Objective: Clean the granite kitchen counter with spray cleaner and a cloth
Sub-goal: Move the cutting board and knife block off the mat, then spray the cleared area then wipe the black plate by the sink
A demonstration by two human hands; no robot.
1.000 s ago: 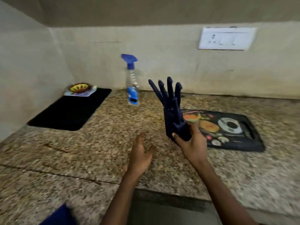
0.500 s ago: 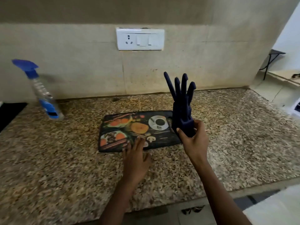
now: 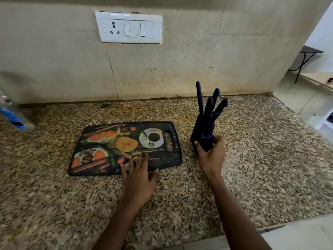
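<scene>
At centre right the right hand (image 3: 210, 156) wraps its fingers round the base of the knife block (image 3: 204, 134), likely shifting it off the granite counter (image 3: 270, 159) for wiping. The left hand (image 3: 138, 175), fingers straight, presses the cutting board (image 3: 126, 148)'s near edge. The spray bottle (image 3: 10, 114) stands at far left; no cloth shows.

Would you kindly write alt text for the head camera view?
A person's right hand grips a dark blue knife block on a granite counter, while the left hand rests flat-fingered on a printed cutting board. A spray bottle stands far left.

a home kitchen: granite counter (image 3: 252, 177), cutting board (image 3: 126, 150), knife block (image 3: 203, 139)
</scene>
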